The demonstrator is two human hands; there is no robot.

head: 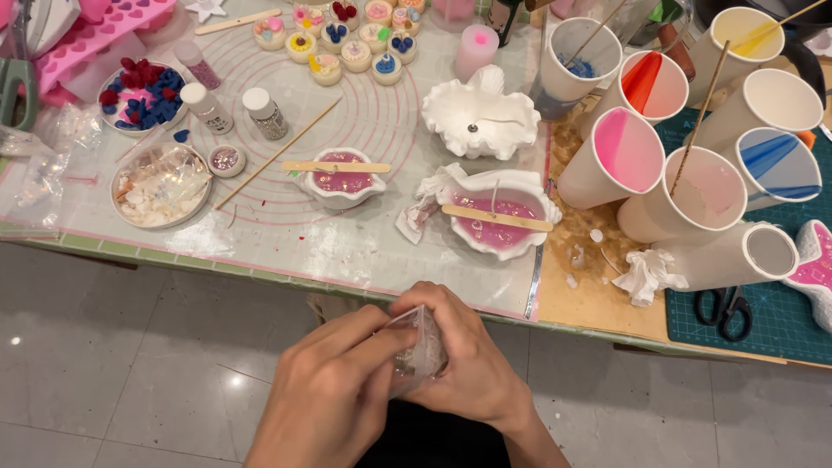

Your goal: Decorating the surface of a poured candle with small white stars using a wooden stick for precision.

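Both hands work below the near edge of the worktop (260, 251), over the floor, not above it; left hand (334, 394) and right hand (464, 364) both have their grip clamped on a small clear plastic bag (420, 355), fingers pinching its top, contents look like pale glitter or flakes, too small to tell.

Judgement: bag is being opened or pinched for dispensing; best done over the worktop, since a slip here drops the contents on the tiles; keep the bag's mouth up, peel slowly, one hand anchoring the body while the other parts the seal.

Nearest targets on the worktop: shell-shaped white mould (503, 212) with pink fill, wooden stick (496, 217) lying across it, near the front edge; a smaller filled mould (342, 178) to its left; crumpled tissue (425, 204) touching the bigger one.
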